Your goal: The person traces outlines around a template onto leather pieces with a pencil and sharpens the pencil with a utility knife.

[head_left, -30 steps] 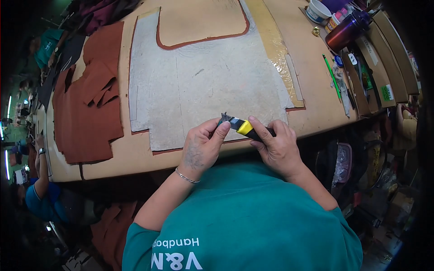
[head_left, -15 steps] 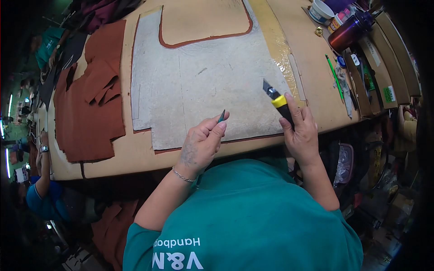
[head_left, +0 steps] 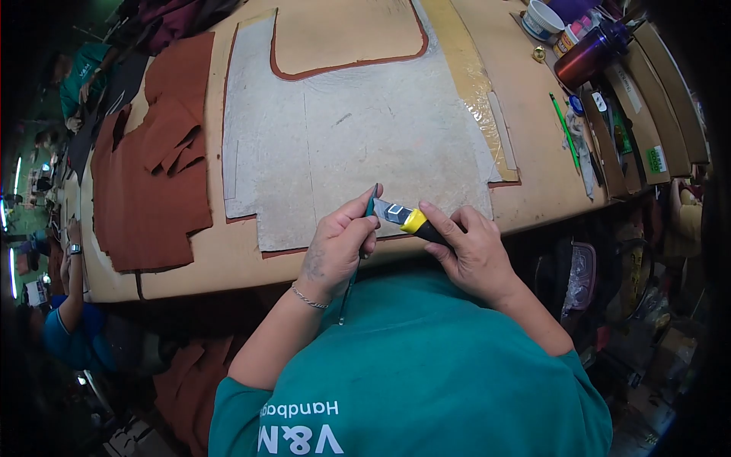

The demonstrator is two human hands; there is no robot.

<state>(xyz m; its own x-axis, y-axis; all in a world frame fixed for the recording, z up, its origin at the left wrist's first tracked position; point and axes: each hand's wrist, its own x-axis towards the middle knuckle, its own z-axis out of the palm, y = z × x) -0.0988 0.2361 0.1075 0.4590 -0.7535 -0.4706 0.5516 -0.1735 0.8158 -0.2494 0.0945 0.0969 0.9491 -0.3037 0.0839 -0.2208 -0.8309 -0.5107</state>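
Observation:
My left hand is closed round a dark green pencil, whose dark tip points up past my fingers. The pencil's other end slants down toward my shirt. In my right hand is a black and yellow utility knife with its blade out. The blade meets the pencil just below the tip, beside my left thumb; I cannot tell if it cuts in. Beneath both hands lies a large pale grey pattern board with a U-shaped cut-out, reddish-brown material showing along its edges.
Reddish-brown pieces of material lie on the table at left. To the right are a green pencil, a metallic flask, a white tub and cardboard boxes. Other people sit or stand at far left.
My right hand has swung left and turned the knife, bringing its blade from above the board to the pencil. My left hand keeps hold of the pencil, nearly in place.

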